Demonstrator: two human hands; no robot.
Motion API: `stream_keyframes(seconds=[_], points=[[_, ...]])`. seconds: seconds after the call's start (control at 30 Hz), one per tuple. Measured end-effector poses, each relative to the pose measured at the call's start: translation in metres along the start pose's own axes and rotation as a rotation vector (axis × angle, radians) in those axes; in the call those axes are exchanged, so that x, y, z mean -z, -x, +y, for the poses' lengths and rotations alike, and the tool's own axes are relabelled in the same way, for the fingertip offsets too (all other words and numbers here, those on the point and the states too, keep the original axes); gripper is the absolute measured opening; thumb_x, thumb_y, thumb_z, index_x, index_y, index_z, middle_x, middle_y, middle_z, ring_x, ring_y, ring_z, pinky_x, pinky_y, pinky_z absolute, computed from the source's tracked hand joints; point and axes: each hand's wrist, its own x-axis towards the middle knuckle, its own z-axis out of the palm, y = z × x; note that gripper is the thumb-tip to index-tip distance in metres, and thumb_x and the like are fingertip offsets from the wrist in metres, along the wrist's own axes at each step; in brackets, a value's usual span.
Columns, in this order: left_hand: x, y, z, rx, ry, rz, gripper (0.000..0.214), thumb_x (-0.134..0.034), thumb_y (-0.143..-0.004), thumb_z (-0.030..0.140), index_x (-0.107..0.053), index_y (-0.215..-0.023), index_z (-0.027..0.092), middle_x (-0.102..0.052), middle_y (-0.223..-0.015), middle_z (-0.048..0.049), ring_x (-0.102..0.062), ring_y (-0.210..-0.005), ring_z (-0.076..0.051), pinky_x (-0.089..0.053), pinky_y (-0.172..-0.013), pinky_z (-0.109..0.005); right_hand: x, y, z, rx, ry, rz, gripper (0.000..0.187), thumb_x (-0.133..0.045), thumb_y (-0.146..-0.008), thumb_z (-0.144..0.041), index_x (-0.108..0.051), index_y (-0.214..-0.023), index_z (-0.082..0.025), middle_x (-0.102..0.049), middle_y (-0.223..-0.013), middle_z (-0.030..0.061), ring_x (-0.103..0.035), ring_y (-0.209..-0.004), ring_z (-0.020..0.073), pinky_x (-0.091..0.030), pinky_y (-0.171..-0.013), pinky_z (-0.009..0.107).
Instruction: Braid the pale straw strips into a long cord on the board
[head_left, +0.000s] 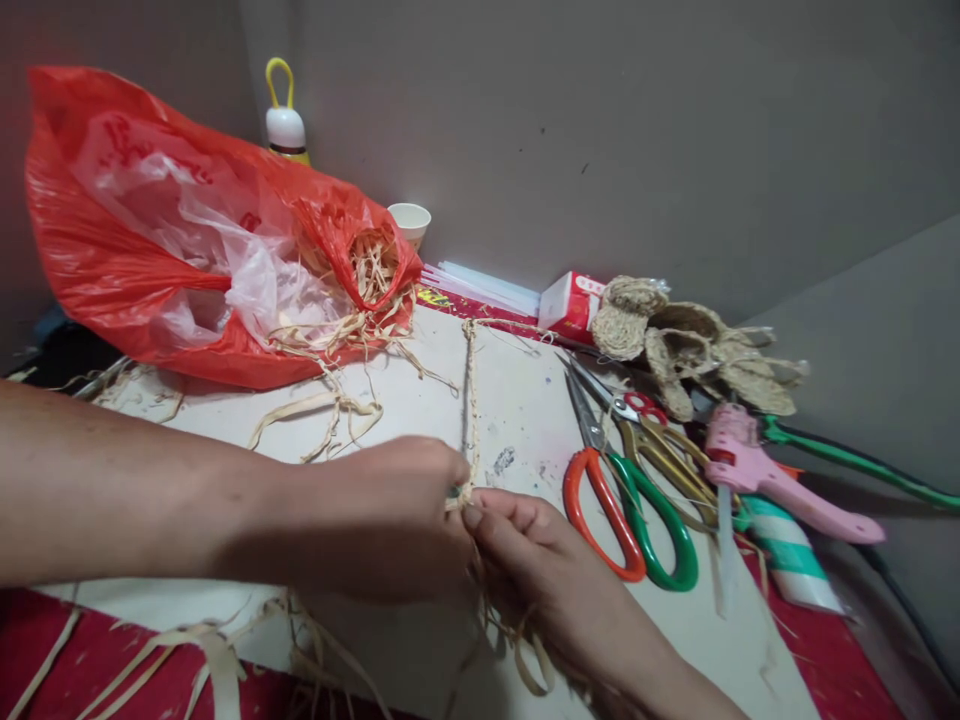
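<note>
A thin braided straw cord point(471, 400) runs across the white board point(525, 410) from its far edge toward me. My left hand point(390, 515) is closed on the near end of the braid, thumb and fingers pinching it. Right beside it, my right hand point(532, 560) is also closed, gripping the loose straw strands point(517, 640) that hang from the braid's end. Both hands touch at the braid.
A red plastic bag point(150, 230) spilling raw straw lies at the back left. Scissors point(630, 500) with orange and green handles, a pink glue gun point(765, 470), woven straw pieces point(690, 345), a paper cup point(410, 220) and a tape roll point(787, 555) sit to the right.
</note>
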Motion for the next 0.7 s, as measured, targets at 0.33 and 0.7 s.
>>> stream_keyframes(seconds=[0.33,0.7], points=[[0.003,-0.022,-0.021,0.096,0.171,-0.306,0.021,-0.052,-0.068,0.024,-0.047,-0.088,0.02,-0.053,-0.059,0.0056,-0.042,-0.046,-0.008,-0.033,-0.046,-0.02,0.004,-0.002,0.004,-0.013,-0.007,-0.008,0.032,-0.06,-0.084,-0.045,-0.057,-0.072,-0.016,-0.034,-0.043,-0.0103,-0.018,-0.039,0.005,-0.013,-0.038,0.018],[0.008,-0.026,-0.025,0.001,0.109,-0.302,0.022,-0.049,-0.08,0.037,-0.059,-0.079,0.017,-0.036,-0.045,0.008,-0.027,-0.037,-0.006,-0.02,-0.036,-0.02,0.011,-0.001,-0.002,-0.069,0.037,-0.073,0.038,-0.056,-0.084,-0.051,-0.057,-0.07,-0.016,-0.035,-0.041,-0.0098,-0.021,-0.037,0.0044,-0.015,-0.037,0.018]])
